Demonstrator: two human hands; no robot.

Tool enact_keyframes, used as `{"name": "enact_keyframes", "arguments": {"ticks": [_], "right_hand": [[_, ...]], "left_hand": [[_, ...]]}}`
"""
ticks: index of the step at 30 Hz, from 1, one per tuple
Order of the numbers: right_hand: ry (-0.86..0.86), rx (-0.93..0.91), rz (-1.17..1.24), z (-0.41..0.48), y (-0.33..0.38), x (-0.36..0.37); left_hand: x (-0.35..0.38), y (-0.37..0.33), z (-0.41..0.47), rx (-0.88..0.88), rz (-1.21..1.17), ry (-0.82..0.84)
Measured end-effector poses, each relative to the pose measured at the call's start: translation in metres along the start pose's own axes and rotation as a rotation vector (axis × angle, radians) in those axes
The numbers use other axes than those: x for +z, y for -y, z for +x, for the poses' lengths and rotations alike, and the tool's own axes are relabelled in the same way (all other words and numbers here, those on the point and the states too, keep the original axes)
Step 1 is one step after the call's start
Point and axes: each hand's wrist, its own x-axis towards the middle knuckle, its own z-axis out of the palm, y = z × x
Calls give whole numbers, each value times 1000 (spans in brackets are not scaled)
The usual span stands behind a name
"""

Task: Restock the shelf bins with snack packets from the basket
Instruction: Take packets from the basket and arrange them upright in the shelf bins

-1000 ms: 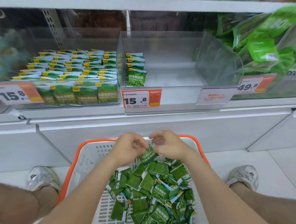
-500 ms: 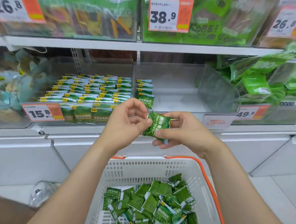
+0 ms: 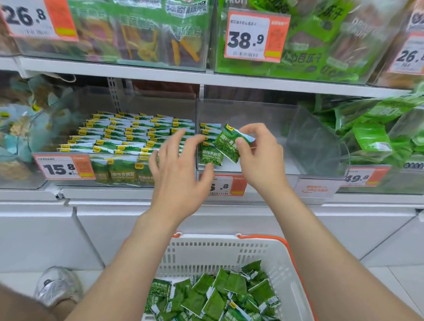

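Note:
My right hand (image 3: 260, 157) pinches a small green pea snack packet (image 3: 229, 144), tilted, at the front of a clear shelf bin (image 3: 310, 140). That bin holds one short row of the same packets (image 3: 210, 155) along its left side. My left hand (image 3: 179, 169) is spread with straight fingers, its fingertips at that row. Below, a white basket with an orange rim (image 3: 235, 250) holds several loose green packets (image 3: 213, 302).
The bin to the left (image 3: 121, 143) is packed with rows of green packets. Bins of larger green bags (image 3: 386, 131) stand to the right and on the shelf above. Price tags line the shelf edges. My shoe (image 3: 56, 285) is on the floor at lower left.
Both hands rose from the basket with one packet to the middle bin. My left hand let go of it and spread open; my right hand now holds it alone.

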Motion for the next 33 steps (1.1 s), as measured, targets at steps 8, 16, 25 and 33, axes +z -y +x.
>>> {"name": "enact_keyframes", "arguments": {"ticks": [8, 16, 25, 33], "right_hand": [[616, 310, -366, 65, -7, 39], [677, 377, -410, 88, -8, 69], [694, 448, -576, 112, -1, 89], [597, 359, -743, 109, -11, 105]], "left_hand": [[15, 13, 2, -42, 45, 77], [27, 18, 0, -2, 46, 2], [30, 23, 0, 8, 62, -8], [30, 22, -1, 0, 67, 5]]}}
